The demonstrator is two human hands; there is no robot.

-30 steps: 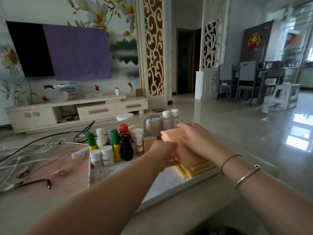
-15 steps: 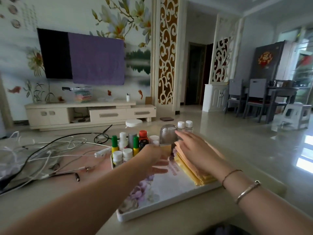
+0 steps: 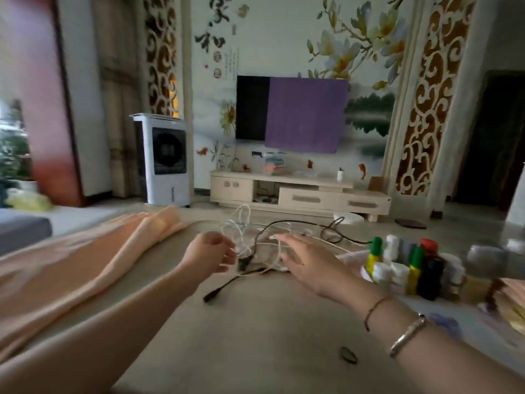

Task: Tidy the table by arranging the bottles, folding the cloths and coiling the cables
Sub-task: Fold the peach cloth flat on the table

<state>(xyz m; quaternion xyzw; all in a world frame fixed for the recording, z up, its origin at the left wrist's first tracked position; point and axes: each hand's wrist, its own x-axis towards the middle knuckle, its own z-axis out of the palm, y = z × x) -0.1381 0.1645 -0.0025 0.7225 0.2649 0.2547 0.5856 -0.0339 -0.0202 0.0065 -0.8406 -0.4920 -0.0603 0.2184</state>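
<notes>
At the centre of the frame both hands meet a tangle of white cables (image 3: 244, 237) and a black cable (image 3: 287, 223) lying on the tabletop (image 3: 255, 322). The left hand (image 3: 208, 255) has its fingers curled, apparently pinching a white loop, though blur hides the exact grip; the right hand (image 3: 308, 260) lies spread, fingers straight over the strands. The main risk is the knot itself: if one strand is pulled while others cross it, the tangle will likely tighten rather than release. The black cable's plug end (image 3: 210, 297) lies loose at lower centre and could drag along. A hard tug rightward might sweep cables into the bottles (image 3: 409, 268) grouped at the right of the frame and topple them. The peach cloth (image 3: 85, 265) at the left lies spread out, seemingly unfolded, near enough to catch a swinging end.
</notes>
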